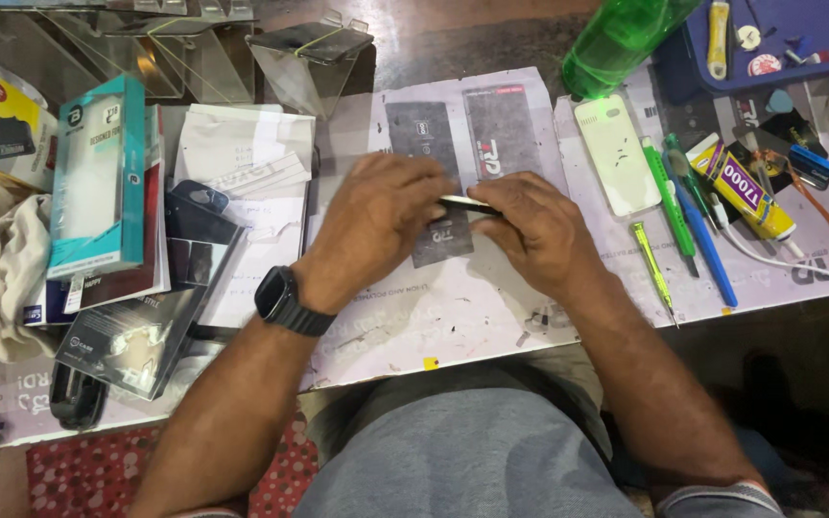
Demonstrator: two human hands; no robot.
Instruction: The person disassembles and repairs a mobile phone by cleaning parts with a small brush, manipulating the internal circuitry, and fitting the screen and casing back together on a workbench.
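Observation:
Both my hands meet over the middle of the white work mat (453, 317). My left hand (376, 225), with a black watch on its wrist, and my right hand (534, 230) each grip an end of a thin dark phone (464, 203) held edge-on between them. Only its narrow bright edge shows; the rest is hidden by my fingers. Under the hands lies a dark grey rectangular sheet (429, 163), and a second dark sheet (501, 129) lies just beyond it.
A pale phone back cover (616, 153), green and blue tools (683, 206) and a yellow glue tube (741, 187) lie to the right. A green bottle (621, 38) stands at the back. Boxes, papers and a teal package (98, 177) crowd the left, with clear stands (194, 48) behind.

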